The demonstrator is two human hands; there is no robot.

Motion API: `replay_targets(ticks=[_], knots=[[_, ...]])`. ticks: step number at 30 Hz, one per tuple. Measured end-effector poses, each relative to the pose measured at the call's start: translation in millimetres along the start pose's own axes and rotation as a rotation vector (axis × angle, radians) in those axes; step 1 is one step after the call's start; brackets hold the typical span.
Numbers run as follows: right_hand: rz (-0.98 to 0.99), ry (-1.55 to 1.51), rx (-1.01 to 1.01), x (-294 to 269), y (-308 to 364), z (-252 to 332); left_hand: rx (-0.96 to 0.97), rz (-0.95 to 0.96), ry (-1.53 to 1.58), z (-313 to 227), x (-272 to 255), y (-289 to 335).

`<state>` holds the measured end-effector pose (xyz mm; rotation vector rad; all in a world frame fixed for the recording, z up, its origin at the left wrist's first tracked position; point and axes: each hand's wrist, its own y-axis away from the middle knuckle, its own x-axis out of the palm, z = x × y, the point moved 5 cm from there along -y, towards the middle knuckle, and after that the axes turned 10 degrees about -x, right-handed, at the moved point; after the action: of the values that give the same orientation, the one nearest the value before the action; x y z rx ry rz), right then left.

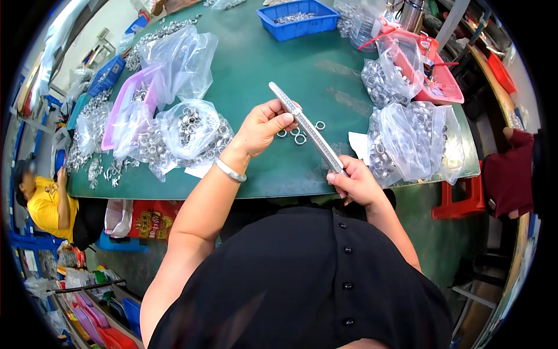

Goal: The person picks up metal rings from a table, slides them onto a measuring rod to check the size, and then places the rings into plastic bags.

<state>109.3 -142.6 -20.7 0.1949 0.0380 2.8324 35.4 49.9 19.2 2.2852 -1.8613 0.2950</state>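
Note:
A long, flat metal strip with fine marks along its length slants across the middle of the head view, above the green table. Near its upper part, the thumb and fingers of my left hand pinch it. The lower end is in my right hand, thumb on top and fingers curled round it. Just beyond the strip, several small metal rings lie loose on the table, one of them a bright ring close to the strip.
Bags of metal rings lie at left beside a pink tray; more clear bags stand at right near a red basket. A blue bin holds small parts at the back. A person in yellow sits at far left.

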Motion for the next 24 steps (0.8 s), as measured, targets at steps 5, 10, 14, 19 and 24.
replay_targets(ticks=[5, 10, 14, 19, 24], knots=[[0.012, -0.007, 0.006, -0.2, 0.7, 1.7, 0.006, -0.034, 0.057, -0.6, 2.5, 1.1], [0.001, 0.004, 0.022, -0.5, 1.3, 0.8, 0.004, -0.040, 0.052, -2.9, 4.0, 3.3], [0.006, 0.012, 0.015, -0.5, -1.0, -1.7, 0.014, -0.121, 0.016, -3.9, 4.6, 4.2], [0.030, 0.037, -0.014, 1.5, 0.8, -0.3, 0.239, -0.297, 0.231, -21.4, -22.6, 12.5], [-0.007, -0.025, -0.015, -6.5, 0.2, -4.6, 0.439, -0.606, -0.046, -69.8, -70.3, 55.8]])
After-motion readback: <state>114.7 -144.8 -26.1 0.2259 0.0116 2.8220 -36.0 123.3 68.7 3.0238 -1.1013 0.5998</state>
